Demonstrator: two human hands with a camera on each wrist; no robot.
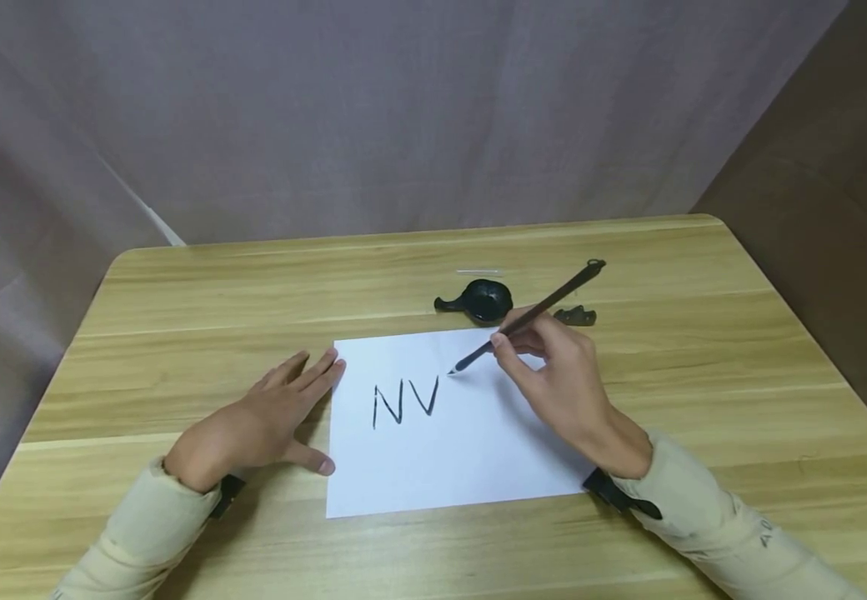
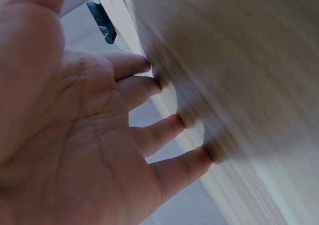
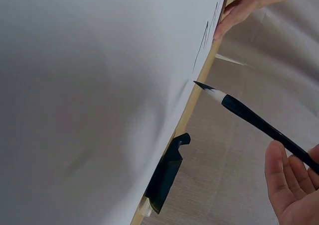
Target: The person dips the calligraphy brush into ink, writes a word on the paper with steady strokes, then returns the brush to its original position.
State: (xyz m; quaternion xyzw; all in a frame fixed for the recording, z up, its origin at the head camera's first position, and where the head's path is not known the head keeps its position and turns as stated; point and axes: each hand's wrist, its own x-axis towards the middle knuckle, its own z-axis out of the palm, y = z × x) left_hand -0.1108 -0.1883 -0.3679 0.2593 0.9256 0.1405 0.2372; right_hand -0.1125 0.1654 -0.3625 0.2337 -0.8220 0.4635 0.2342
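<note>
A white sheet of paper (image 1: 403,475) lies on the wooden table, with black strokes shaped like N and V on its left half. My right hand (image 1: 564,383) pinches a dark-handled writing brush (image 1: 542,307), tilted up to the right. In the right wrist view the brush (image 3: 259,124) has white bristles with a black tip, held just off the paper (image 3: 99,85). My left hand (image 1: 261,425) is spread at the sheet's left edge, fingertips and thumb on that edge. In the left wrist view the fingers of this hand (image 2: 89,120) reach down to the tabletop.
Behind the sheet sits a black ink dish (image 1: 486,302) with a curved handle. A small dark brush rest (image 1: 576,316) stands right of it, near the right hand. A thin clear rod (image 1: 480,272) lies farther back. Grey curtain (image 1: 433,117) hangs behind the table (image 1: 178,308).
</note>
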